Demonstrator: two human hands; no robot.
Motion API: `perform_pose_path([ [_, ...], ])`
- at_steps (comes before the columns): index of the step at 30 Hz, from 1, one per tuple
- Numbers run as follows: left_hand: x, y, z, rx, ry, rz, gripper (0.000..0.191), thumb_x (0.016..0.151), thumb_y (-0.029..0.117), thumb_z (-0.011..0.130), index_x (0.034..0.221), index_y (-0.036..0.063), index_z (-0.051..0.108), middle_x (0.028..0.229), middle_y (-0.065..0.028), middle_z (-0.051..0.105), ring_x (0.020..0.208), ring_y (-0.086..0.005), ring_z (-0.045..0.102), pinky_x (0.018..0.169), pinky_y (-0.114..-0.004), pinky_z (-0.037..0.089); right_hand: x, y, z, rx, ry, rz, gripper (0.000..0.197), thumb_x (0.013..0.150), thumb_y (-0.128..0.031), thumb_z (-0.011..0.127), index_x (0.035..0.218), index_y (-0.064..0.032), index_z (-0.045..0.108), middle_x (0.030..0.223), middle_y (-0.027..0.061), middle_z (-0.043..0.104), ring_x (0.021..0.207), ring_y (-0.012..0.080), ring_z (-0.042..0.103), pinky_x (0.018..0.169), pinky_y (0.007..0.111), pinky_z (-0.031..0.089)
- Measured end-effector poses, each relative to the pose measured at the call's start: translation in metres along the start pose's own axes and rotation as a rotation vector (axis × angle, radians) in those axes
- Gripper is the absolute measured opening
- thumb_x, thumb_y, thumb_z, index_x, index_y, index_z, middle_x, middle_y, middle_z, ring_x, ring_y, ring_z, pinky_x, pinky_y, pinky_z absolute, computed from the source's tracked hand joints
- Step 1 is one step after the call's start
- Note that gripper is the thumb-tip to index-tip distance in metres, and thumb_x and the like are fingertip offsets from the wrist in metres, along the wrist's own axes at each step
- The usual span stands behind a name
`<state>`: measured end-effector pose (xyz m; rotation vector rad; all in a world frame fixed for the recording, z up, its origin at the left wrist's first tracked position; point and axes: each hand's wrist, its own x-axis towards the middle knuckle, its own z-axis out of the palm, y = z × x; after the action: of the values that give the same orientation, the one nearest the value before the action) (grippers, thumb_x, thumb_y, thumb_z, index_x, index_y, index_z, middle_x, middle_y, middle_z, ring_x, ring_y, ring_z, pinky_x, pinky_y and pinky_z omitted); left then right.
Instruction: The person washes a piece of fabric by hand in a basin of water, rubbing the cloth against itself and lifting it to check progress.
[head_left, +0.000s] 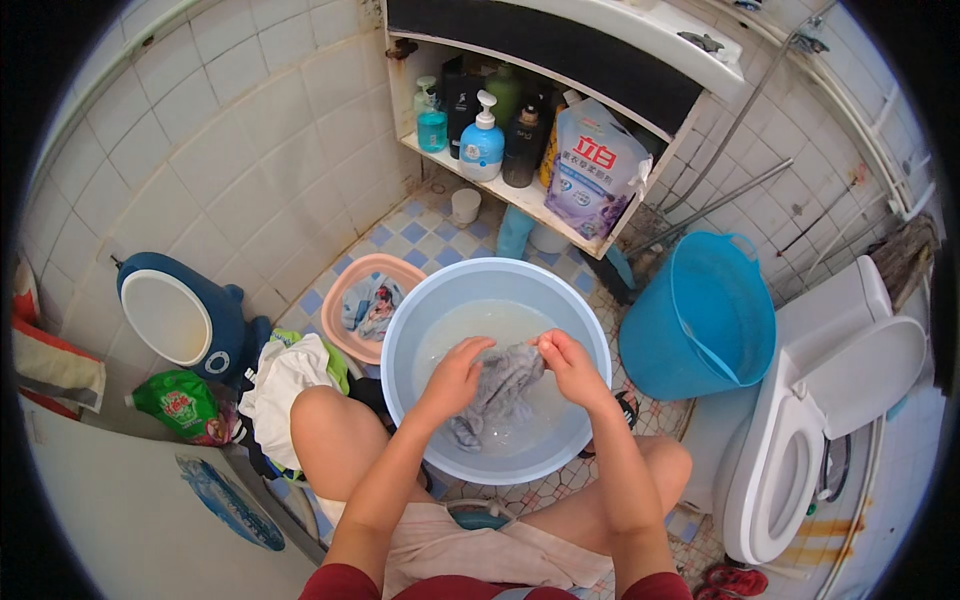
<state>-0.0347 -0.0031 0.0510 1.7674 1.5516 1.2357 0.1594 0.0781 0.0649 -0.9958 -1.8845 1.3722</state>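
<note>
A light-blue plastic basin (399, 352) of cloudy water stands on the floor between my knees. A wet grey cloth (499, 386) hangs over the water, its lower end dipping in. My right hand (571, 369) pinches the upper right corner of this cloth between thumb and fingers. At the cloth's left edge is my left hand (454, 381), fingers apart and not visibly closed on the fabric. The folds hide part of the cloth's underside.
A pink basin (335, 330) with printed clothing touches the blue basin's left side. White clothes (281, 382) lie by my left knee. A blue tub (652, 349) and a toilet (739, 495) stand right. Ahead, a low shelf (536, 196) holds several bottles and a softener pouch (592, 169).
</note>
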Motion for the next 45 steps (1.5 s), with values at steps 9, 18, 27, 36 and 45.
perform_pose_path([
  [9,-0.001,-0.021,-0.001,-0.198,-0.16,-0.288,0.024,0.07,0.01,0.066,0.091,0.0018,0.058,0.082,-0.0117,0.059,0.077,-0.0265,0.056,0.072,-0.032,0.044,0.004,-0.044,-0.007,0.113,-0.15,0.135,0.017,0.092,-0.019,0.044,0.085,-0.0055,0.052,0.087,-0.0001,0.056,0.074,0.0064,0.043,0.065,0.022,0.039],
  [18,-0.025,-0.041,0.0,0.314,-0.15,-0.269,0.035,0.065,0.009,0.066,0.099,0.006,0.058,0.087,-0.0161,0.06,0.083,-0.0322,0.057,0.072,-0.038,0.045,-0.01,0.068,0.011,-0.562,-0.216,0.093,0.033,0.059,-0.016,0.076,0.079,-0.0013,0.055,0.075,0.0133,0.059,0.069,0.0263,0.057,0.064,0.034,0.044],
  [27,-0.033,-0.026,0.013,0.416,-0.271,-0.094,0.04,0.067,0.014,0.067,0.106,0.0098,0.059,0.098,-0.0153,0.059,0.092,-0.0317,0.055,0.081,-0.038,0.043,-0.02,0.03,0.014,-0.556,-0.359,0.119,0.025,0.058,-0.01,0.074,0.078,-0.0021,0.061,0.076,0.0147,0.061,0.071,0.0277,0.058,0.064,0.035,0.045],
  [36,-0.011,0.003,-0.014,0.239,-0.477,-0.323,0.017,0.07,0.012,0.065,0.084,0.0045,0.059,0.086,-0.0126,0.057,0.079,-0.0277,0.055,0.072,-0.034,0.044,-0.018,-0.032,-0.009,-0.167,-0.05,0.007,0.018,0.065,0.006,0.059,0.081,-0.0024,0.062,0.071,0.0044,0.059,0.063,0.0105,0.051,0.058,0.023,0.041],
  [45,-0.005,0.024,-0.028,-0.536,-0.059,-0.116,0.007,0.079,0.004,0.052,0.083,0.0018,0.047,0.11,-0.0111,0.057,0.085,-0.0135,0.051,0.077,-0.026,0.04,-0.022,-0.076,-0.033,0.093,0.059,0.011,0.013,0.068,0.005,0.063,0.079,-0.0011,0.061,0.068,-0.0031,0.056,0.063,0.0049,0.049,0.055,0.018,0.037],
])
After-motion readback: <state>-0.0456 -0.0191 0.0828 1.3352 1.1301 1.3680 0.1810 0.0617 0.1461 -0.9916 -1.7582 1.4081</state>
